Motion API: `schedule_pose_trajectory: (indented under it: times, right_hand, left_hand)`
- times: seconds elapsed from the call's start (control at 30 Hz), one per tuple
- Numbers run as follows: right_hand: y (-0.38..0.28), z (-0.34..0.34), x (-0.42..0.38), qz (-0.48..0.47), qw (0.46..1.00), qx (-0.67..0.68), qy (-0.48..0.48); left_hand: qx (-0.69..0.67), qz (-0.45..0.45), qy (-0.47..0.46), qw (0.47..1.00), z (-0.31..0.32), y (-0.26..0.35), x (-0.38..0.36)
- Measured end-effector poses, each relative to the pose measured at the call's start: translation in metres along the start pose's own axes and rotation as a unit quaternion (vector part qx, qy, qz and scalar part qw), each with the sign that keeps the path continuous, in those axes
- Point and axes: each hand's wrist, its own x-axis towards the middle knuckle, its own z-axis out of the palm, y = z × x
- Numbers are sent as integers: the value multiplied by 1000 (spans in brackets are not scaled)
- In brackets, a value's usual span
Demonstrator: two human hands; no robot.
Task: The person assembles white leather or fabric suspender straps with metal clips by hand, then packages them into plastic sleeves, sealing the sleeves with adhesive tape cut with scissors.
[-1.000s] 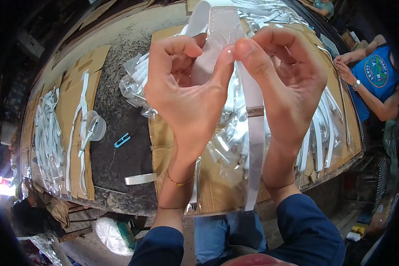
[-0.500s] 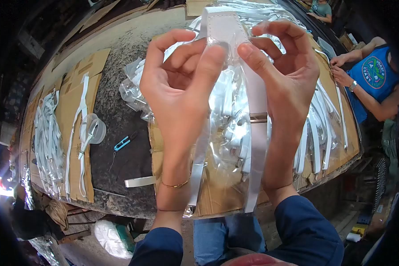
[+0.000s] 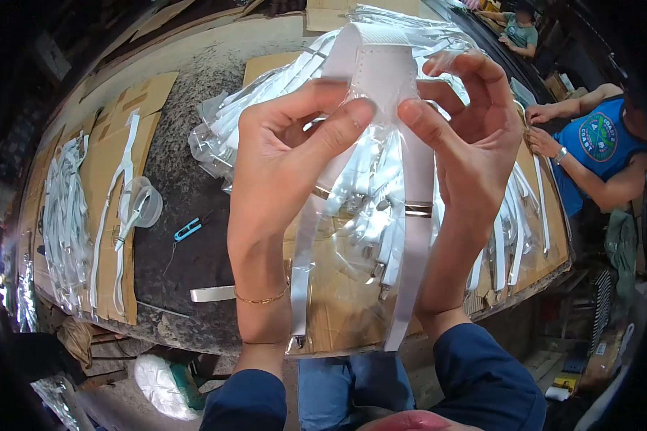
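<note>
A pair of white suspenders (image 3: 385,72) hangs in front of me in a clear plastic bag, its stitched back patch at the top. My left hand (image 3: 284,147) pinches the left side of the patch between thumb and fingers. On the right side, my right hand (image 3: 474,140) pinches it the same way, thumb in front. Two straps run down from the patch between my wrists, with a metal adjuster (image 3: 418,210) on the right one. Behind them lies a heap of bagged white suspenders (image 3: 266,108), partly hidden by my hands.
Blue thread snips (image 3: 189,228) lie on the dark tabletop, near a clear plastic cup (image 3: 145,205). More suspenders (image 3: 66,208) rest on cardboard (image 3: 140,108) at left. A person in a blue tank top (image 3: 600,136) works at the right edge, another (image 3: 519,34) farther back.
My hands and the suspenders have shifted slightly, the patch now lower and farther right in view. The left fingers have moved in behind the patch. Both hands keep their pinch.
</note>
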Motion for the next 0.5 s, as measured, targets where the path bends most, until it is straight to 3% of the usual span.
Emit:
schedule_pose_trajectory:
  times: [0.13,0.23,0.3,0.43,0.5]
  right_hand:
    - [-6,5,-3,20,1000,-16,-4]
    - [-5,7,-4,14,999,-32,-5]
    - [-4,10,-5,0,998,-58,15]
    - [1,15,-6,-37,996,-71,45]
    - [4,19,-8,-76,993,-79,43]
  left_hand:
    - [79,-8,17,997,0,5,-1]
    - [39,40,93,994,4,4,0]
    - [138,65,113,982,2,3,-1]
    - [187,130,154,962,10,-3,3]
    - [342,227,182,894,10,-5,0]
